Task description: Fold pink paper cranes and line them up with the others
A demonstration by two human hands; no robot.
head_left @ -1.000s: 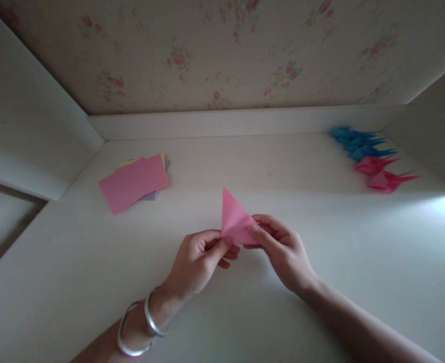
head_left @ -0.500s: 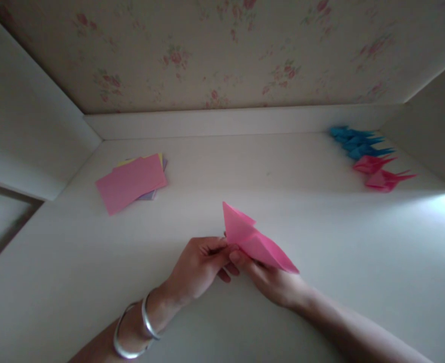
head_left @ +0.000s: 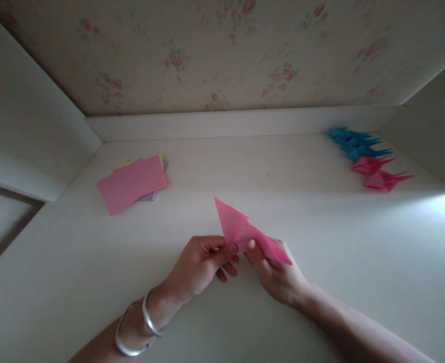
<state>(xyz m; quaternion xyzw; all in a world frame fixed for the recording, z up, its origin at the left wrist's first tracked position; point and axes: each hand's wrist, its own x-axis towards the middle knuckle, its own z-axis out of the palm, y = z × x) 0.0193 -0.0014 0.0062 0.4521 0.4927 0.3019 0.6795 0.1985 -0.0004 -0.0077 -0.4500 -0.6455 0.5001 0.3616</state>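
Observation:
A folded pink paper [head_left: 241,229] is held just above the white tabletop [head_left: 321,227], near the middle. My left hand [head_left: 202,264], with two silver bangles on its wrist, pinches the paper's lower left edge between thumb and fingers. My right hand [head_left: 275,275] grips the paper from below, its thumb on top and part of its fingers hidden under a pink flap that points right. One paper tip points up and to the left.
A stack of coloured paper sheets [head_left: 131,182], pink on top, lies at the back left. Folded blue paper figures [head_left: 354,142] and pink paper figures [head_left: 377,174] are lined up at the back right. Floral wallpaper [head_left: 222,50] and white side panels enclose the surface.
The pink paper has opened from a single upright triangle into a shape with a flap over my right hand. My right hand has turned under the paper.

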